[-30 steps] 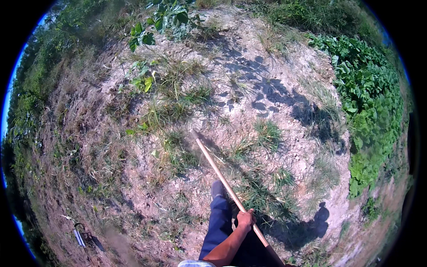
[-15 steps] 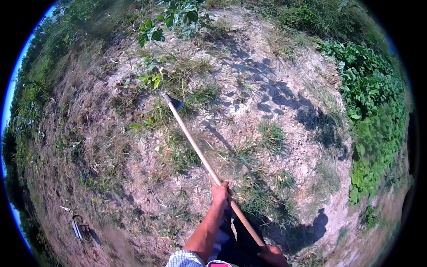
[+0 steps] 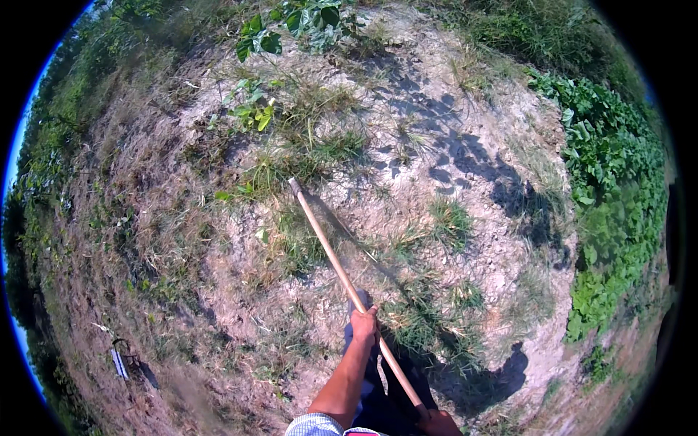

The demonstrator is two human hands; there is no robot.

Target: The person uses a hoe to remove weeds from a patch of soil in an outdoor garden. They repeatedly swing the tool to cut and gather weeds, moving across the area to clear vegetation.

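A long-handled hoe slants from the lower right up to the weeds in front of me. My left hand is closed round the middle of its wooden handle. Close to the lower edge, my right hand is wrapped round the handle's rear end. The hoe's head end is down by a clump of grass; its blade can hardly be made out there. Just beyond grows a small plant with yellow-green leaves.
Dry, pale soil with scattered grass tufts surrounds me. A dense row of leafy green plants runs along the right. At the far end stands a larger leafy plant. A light-coloured object with a dark frame lies at the lower left.
The hoe's head has come down and nearer to me, and its dark blade no longer shows plainly. Both hands keep their grip on the handle. The view has shifted slightly.
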